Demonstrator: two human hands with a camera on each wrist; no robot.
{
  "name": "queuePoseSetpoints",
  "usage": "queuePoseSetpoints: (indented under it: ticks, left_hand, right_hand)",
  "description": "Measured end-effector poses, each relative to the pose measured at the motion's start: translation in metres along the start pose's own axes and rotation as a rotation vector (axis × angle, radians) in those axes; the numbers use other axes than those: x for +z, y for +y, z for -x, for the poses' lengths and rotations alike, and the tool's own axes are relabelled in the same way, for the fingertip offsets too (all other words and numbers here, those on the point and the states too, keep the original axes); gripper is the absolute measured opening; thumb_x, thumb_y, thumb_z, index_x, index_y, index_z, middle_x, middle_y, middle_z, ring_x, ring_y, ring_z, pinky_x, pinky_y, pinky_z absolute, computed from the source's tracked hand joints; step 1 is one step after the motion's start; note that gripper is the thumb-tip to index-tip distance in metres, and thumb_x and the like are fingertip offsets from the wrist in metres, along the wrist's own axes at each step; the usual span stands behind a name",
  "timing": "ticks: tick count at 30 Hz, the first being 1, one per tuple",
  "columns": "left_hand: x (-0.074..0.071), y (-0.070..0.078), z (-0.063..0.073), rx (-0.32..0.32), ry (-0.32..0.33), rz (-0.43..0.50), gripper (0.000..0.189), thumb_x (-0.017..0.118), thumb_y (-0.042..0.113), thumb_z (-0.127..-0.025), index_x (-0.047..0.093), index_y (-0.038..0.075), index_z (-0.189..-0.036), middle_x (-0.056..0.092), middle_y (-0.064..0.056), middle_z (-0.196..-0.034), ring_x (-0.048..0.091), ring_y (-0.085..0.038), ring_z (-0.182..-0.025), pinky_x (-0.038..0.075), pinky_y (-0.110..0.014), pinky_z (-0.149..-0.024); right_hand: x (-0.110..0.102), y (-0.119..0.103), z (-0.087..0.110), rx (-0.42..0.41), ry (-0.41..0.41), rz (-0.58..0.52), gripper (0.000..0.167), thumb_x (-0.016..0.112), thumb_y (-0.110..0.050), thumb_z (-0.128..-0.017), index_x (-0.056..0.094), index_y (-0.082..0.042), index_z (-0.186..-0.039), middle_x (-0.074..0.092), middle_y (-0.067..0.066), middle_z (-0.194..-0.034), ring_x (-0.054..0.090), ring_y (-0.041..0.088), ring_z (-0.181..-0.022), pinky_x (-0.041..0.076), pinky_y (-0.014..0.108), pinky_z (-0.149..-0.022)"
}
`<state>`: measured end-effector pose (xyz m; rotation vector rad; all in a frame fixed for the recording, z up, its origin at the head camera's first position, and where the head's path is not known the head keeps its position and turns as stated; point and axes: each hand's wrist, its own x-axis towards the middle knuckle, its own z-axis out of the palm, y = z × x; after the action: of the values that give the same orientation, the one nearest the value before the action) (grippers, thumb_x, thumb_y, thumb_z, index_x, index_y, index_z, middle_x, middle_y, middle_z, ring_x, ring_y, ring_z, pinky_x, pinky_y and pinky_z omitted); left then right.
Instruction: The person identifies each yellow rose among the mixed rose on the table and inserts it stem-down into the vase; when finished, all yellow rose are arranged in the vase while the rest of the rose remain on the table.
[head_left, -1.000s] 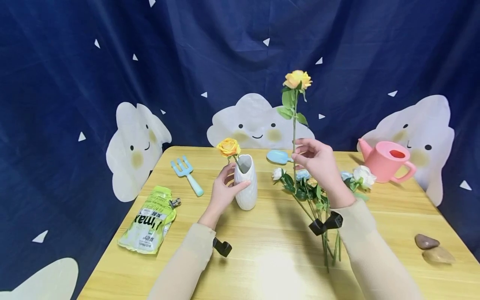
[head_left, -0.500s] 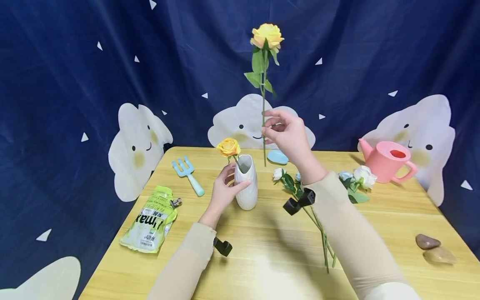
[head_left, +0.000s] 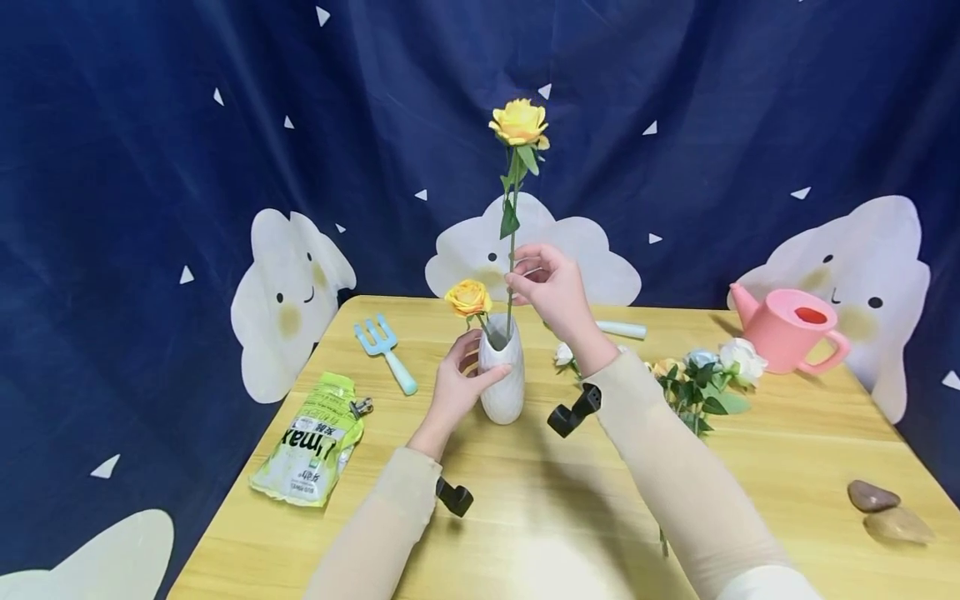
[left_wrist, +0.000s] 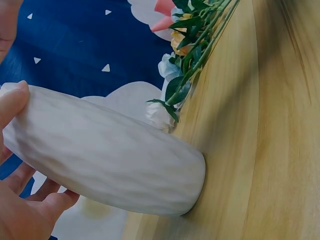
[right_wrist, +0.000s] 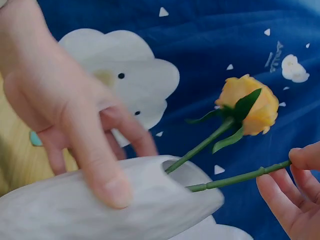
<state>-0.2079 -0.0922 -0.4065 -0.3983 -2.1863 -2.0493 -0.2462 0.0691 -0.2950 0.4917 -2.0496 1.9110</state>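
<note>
My left hand point(head_left: 459, 379) grips the white textured vase point(head_left: 502, 387) round its upper part, thumb on the near side. The vase stands upright on the table, and an orange-yellow rose point(head_left: 468, 297) leans out of its mouth to the left. Above it, my right hand point(head_left: 553, 287) pinches the stem of a taller yellow rose point(head_left: 519, 123) between thumb and fingers. In the right wrist view, that stem's lower end point(right_wrist: 200, 187) is at the vase mouth, beside the first rose's stem; how deep it reaches is hidden.
Several white, blue and orange flowers point(head_left: 701, 383) lie right, partly behind the right sleeve. A pink watering can point(head_left: 787, 329) stands behind them. Left are a blue fork point(head_left: 386, 350) and a green-white bag point(head_left: 309, 446); stones point(head_left: 873, 496) lie far right.
My right hand has lifted the yellow rose off the flower pile, carried it left, then lowered its stem to the vase mouth. My left hand keeps its hold on the vase.
</note>
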Motion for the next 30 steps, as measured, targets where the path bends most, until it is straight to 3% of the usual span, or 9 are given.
queuePoseSetpoints:
  ticks: [6,14,18,23,30]
  left_hand:
    - [0.002,0.006,0.002,0.007,0.000,-0.003,0.060,0.077,0.010,-0.076,0.049,0.005,-0.129,0.054,-0.018,-0.122,0.054,-0.036,-0.108,0.044,-0.046,-0.090]
    - [0.002,0.006,0.002,-0.004,-0.007,0.001,0.059,0.077,0.010,-0.076,0.050,0.006,-0.128,0.054,-0.017,-0.123,0.053,-0.036,-0.109,0.044,-0.046,-0.090]
    - [0.002,0.004,0.001,-0.001,-0.006,0.004,0.060,0.077,0.011,-0.076,0.050,0.007,-0.129,0.054,-0.017,-0.122,0.053,-0.035,-0.109,0.044,-0.045,-0.090]
    - [0.002,0.003,0.001,0.010,-0.014,0.017,0.059,0.077,0.011,-0.076,0.050,0.007,-0.128,0.054,-0.018,-0.122,0.053,-0.036,-0.109,0.044,-0.046,-0.089]
    - [0.003,0.003,0.001,-0.008,0.008,0.006,0.060,0.078,0.011,-0.076,0.050,0.008,-0.129,0.054,-0.014,-0.121,0.053,-0.035,-0.109,0.045,-0.046,-0.088]
  right_hand:
    - [0.001,0.015,0.003,0.025,-0.011,0.029,0.020,0.064,0.004,-0.083,0.058,0.006,-0.102,0.058,0.017,-0.081,0.059,0.028,-0.068,0.054,0.043,-0.061]
    - [-0.004,0.031,0.009,0.061,-0.060,0.123,0.014,0.067,-0.002,-0.083,0.061,0.002,-0.096,0.059,0.012,-0.078,0.058,0.028,-0.068,0.053,0.035,-0.062]
    - [-0.008,0.038,0.011,0.060,-0.096,0.183,0.014,0.068,-0.004,-0.083,0.063,0.001,-0.096,0.062,0.010,-0.076,0.057,0.021,-0.066,0.050,0.029,-0.061]
    - [-0.016,0.047,0.019,0.091,-0.132,0.252,0.014,0.068,-0.007,-0.084,0.066,0.000,-0.097,0.065,0.011,-0.081,0.057,0.018,-0.068,0.049,0.027,-0.061]
    - [-0.034,0.062,0.037,0.128,-0.141,0.244,0.017,0.067,-0.007,-0.085,0.065,0.004,-0.099,0.065,0.013,-0.087,0.059,0.024,-0.072,0.051,0.031,-0.062]
